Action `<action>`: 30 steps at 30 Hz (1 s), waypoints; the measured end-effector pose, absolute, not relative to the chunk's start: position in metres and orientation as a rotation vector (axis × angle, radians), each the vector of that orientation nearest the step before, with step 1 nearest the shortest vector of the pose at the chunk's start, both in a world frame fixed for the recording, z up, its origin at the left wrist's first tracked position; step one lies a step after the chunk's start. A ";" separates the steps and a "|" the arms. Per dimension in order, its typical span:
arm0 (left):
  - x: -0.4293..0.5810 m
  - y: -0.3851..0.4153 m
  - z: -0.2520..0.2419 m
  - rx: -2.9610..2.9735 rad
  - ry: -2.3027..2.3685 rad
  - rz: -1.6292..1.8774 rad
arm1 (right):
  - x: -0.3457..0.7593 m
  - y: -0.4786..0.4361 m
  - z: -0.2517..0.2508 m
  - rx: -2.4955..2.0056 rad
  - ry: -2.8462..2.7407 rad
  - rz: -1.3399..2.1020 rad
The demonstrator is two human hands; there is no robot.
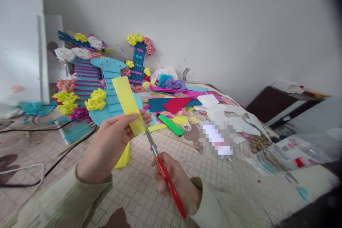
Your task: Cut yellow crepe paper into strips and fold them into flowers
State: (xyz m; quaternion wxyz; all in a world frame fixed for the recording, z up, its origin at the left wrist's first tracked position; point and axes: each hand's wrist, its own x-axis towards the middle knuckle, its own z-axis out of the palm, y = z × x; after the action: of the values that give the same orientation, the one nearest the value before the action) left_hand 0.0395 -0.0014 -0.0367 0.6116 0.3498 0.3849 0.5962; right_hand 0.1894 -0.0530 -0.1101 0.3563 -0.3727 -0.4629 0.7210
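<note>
Yellow strip pinched in the left hand, red-handled scissors at its edge.

The left hand [114, 137] grips a long yellow rectangular strip of thin sheet material [124, 94] between thumb and fingers near its lower end, above the table with a pale grid-patterned top [144, 188]. The strip's long axis slants—its far end points up and left, away from the person, its near end down and right. The right hand [177, 181] grasps metal scissors with red handles [164, 171], tips pointing away and left, blades against the strip's right edge; how far they are parted, I cannot tell. Under the left hand lies a yellow folded piece [123, 157]; beyond the strip stands a light-blue cutout strung with lines [108, 65]—and to its right lies a bright green bar-shaped object [171, 125].
</note>
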 end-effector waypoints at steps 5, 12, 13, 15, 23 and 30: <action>0.043 -0.002 -0.035 0.830 0.887 1.369 | 0.189 -0.051 -0.105 -0.925 -1.162 1.879; 0.041 -0.002 -0.039 1.006 0.943 1.312 | 0.190 -0.048 -0.106 -0.899 -1.069 1.898; 0.040 -0.002 -0.040 1.069 0.977 1.279 | 0.191 -0.048 -0.108 -0.895 -1.054 1.903; 0.037 -0.002 -0.040 1.193 1.045 1.215 | 0.191 -0.047 -0.110 -0.887 -1.050 1.890; 0.035 -0.002 -0.033 1.517 1.312 1.061 | 0.190 -0.048 -0.099 -0.874 -1.022 1.902; 0.035 0.000 -0.035 1.495 1.285 1.129 | 0.191 -0.048 -0.101 -0.904 -1.015 1.933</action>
State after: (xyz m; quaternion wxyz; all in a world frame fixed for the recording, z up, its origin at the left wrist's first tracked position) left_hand 0.0347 -0.0003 -0.0351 0.4214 0.5966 0.5130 0.4509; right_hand 0.1909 -0.0483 -0.1014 0.3795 -0.3538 -0.3976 0.7568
